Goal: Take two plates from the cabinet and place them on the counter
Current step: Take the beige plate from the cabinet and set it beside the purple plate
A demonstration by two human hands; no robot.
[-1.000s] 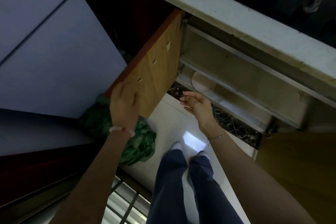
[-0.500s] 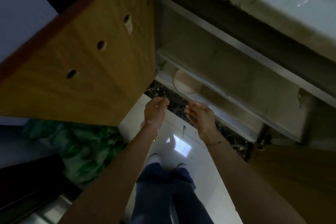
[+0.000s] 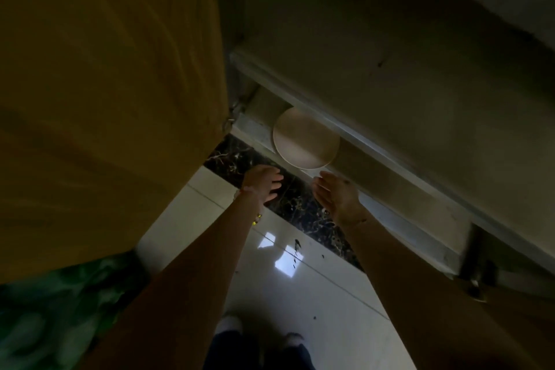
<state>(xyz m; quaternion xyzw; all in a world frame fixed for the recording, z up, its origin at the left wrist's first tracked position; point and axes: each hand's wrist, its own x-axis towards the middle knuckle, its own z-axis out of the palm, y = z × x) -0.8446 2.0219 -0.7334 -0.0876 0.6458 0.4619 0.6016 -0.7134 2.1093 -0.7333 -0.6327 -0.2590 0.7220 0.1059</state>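
Observation:
A pale round plate lies on the bottom shelf of the open cabinet, near its left front corner. Whether another plate lies under it I cannot tell. My left hand hovers just below and left of the plate, fingers apart, holding nothing. My right hand is at the shelf's front edge, just below the plate's right side, palm open and empty. Neither hand touches the plate.
The open wooden cabinet door fills the left side, close to my left arm. A dark marble plinth runs under the cabinet above glossy white floor tiles. Green patterned fabric lies at lower left. My feet stand below.
The view has dropped lower and closer to the cabinet. My left hand left the door and came down beside my right. Both hands have moved up near the plate.

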